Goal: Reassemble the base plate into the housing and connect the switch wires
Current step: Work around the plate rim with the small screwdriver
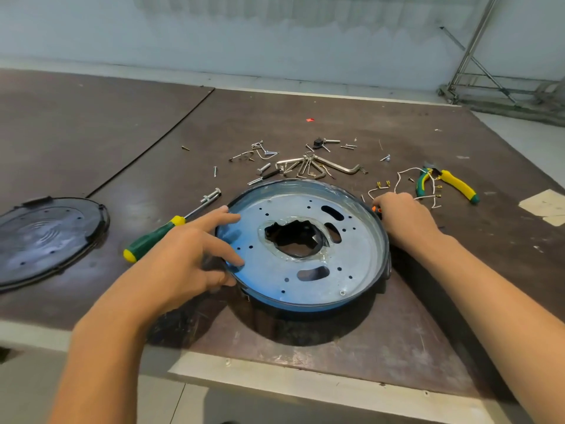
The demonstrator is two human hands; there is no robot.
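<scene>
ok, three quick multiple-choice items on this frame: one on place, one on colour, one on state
1. Where does the screwdriver lie?
A. On the table left of the housing
B. Inside the housing
C. On the black cover

2. What colour are the handles of the pliers?
A. Red
B. Green and yellow
C. All black

3. Where is the base plate?
A. Propped against the wall
B. Flat inside the housing rim
C. Stacked on the black cover

Answers:
1 A: it lies on the table just beyond the housing's left rim.
2 B: both colours show on the grips.
3 B: the rim rings the plate all round.
</scene>
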